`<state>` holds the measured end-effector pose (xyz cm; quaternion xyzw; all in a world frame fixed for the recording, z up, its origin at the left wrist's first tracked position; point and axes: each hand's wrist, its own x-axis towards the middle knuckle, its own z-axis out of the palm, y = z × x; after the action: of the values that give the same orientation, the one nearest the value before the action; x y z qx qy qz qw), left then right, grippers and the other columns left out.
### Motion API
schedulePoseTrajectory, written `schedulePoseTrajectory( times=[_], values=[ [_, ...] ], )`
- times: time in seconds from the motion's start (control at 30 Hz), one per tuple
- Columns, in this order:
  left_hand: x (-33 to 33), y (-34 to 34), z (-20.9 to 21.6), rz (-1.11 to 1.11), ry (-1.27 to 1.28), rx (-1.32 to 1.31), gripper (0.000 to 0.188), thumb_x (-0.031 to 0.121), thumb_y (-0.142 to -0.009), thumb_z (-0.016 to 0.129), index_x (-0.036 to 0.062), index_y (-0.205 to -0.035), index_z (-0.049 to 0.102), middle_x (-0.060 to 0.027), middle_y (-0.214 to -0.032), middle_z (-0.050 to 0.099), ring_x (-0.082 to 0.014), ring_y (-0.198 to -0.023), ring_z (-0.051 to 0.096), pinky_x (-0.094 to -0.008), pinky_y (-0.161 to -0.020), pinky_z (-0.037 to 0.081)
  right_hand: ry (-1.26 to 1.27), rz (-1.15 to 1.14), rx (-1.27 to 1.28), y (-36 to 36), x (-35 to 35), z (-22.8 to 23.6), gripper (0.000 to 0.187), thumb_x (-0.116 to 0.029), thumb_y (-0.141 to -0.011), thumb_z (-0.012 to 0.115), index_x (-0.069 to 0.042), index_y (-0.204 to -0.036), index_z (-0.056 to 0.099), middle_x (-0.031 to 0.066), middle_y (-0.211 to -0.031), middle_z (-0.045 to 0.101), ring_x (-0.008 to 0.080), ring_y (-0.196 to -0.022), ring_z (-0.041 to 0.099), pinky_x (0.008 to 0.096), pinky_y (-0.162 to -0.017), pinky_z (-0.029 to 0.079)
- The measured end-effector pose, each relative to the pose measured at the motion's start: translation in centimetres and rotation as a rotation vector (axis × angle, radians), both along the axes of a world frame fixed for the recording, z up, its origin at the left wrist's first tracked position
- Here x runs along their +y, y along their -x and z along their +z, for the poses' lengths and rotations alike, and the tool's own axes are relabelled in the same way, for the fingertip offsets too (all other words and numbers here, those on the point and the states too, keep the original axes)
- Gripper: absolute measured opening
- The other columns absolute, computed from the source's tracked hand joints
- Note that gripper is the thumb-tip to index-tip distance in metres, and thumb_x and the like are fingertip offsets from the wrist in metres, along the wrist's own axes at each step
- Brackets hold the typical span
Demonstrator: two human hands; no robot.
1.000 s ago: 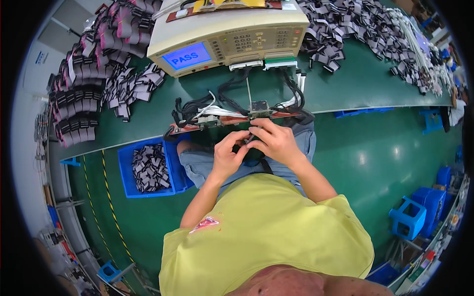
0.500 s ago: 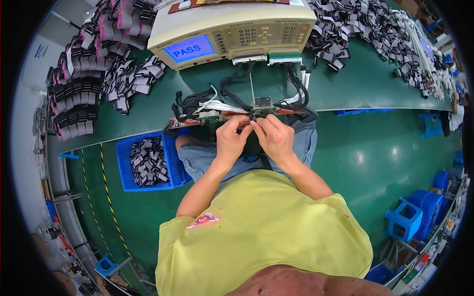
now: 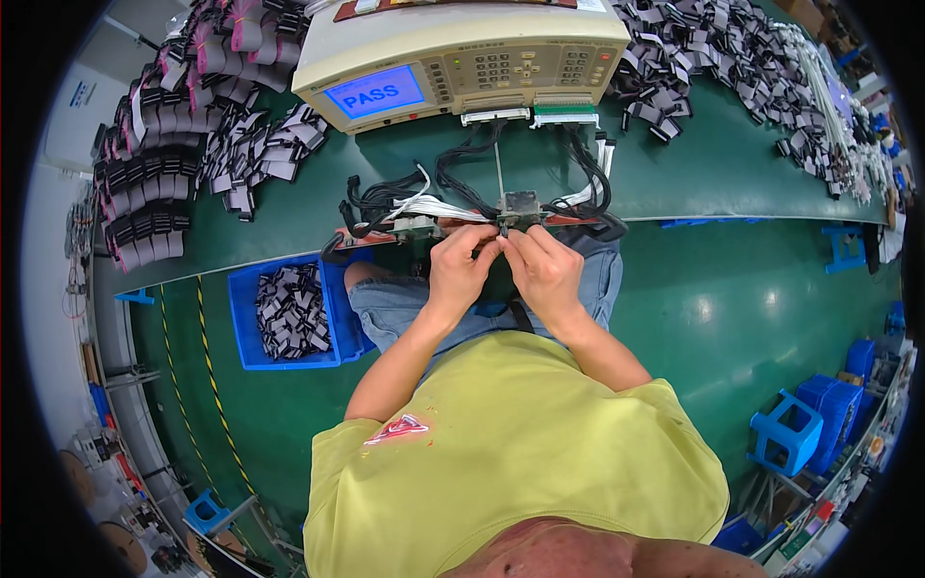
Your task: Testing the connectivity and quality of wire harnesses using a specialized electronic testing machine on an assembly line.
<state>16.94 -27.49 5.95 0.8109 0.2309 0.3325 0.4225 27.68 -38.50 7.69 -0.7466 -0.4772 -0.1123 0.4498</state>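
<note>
My left hand (image 3: pixel 461 270) and my right hand (image 3: pixel 544 268) meet fingertip to fingertip at the front edge of the green bench (image 3: pixel 694 173). Both pinch a small flat cable piece that is mostly hidden by the fingers. Just above the fingertips sits a small grey connector fixture (image 3: pixel 520 205) on a brown board. Black and white wire bundles (image 3: pixel 453 193) run from that fixture up to a beige tester box (image 3: pixel 462 58) with a lit blue screen (image 3: pixel 374 92).
A blue bin (image 3: pixel 246 318) of grey-and-black cable pieces stands on the floor at my left. Stacks of similar cables (image 3: pixel 173 135) cover the bench's left end, more lie at the right (image 3: pixel 732 58). Blue stools (image 3: pixel 800 433) stand at lower right on the green floor.
Both hands have stayed together at the fixture, shifting slightly lower and toward the bench edge. The tester's screen is unchanged.
</note>
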Motion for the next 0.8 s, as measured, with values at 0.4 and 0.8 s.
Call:
schedulePoseTrajectory(
  times=[0.4, 0.8],
  values=[
    [-0.04, -0.13, 0.07, 0.000, -0.027, 0.005, 0.014, 0.000, -0.089, 0.078, -0.0015, -0.101, 0.072, -0.0128, -0.089, 0.075, -0.0236, -0.077, 0.076, -0.0316, -0.071, 0.058, 0.033, -0.008, 0.005, -0.03, -0.10, 0.36, 0.010, -0.011, -0.086, 0.082, -0.008, -0.091, 0.073, 0.0055, -0.074, 0.058, 0.0272, -0.059, 0.063, 0.0391, -0.050, 0.046],
    [-0.14, -0.21, -0.12, 0.013, 0.022, 0.019, 0.013, 0.003, -0.087, 0.078, -0.0004, -0.098, 0.070, -0.0146, -0.092, 0.073, -0.0330, -0.082, 0.072, -0.0369, -0.072, 0.056, 0.041, 0.008, 0.025, -0.21, -0.18, 0.61, 0.010, -0.011, -0.086, 0.082, -0.008, -0.091, 0.074, 0.0058, -0.075, 0.059, 0.0277, -0.060, 0.064, 0.0392, -0.051, 0.047]
  ],
)
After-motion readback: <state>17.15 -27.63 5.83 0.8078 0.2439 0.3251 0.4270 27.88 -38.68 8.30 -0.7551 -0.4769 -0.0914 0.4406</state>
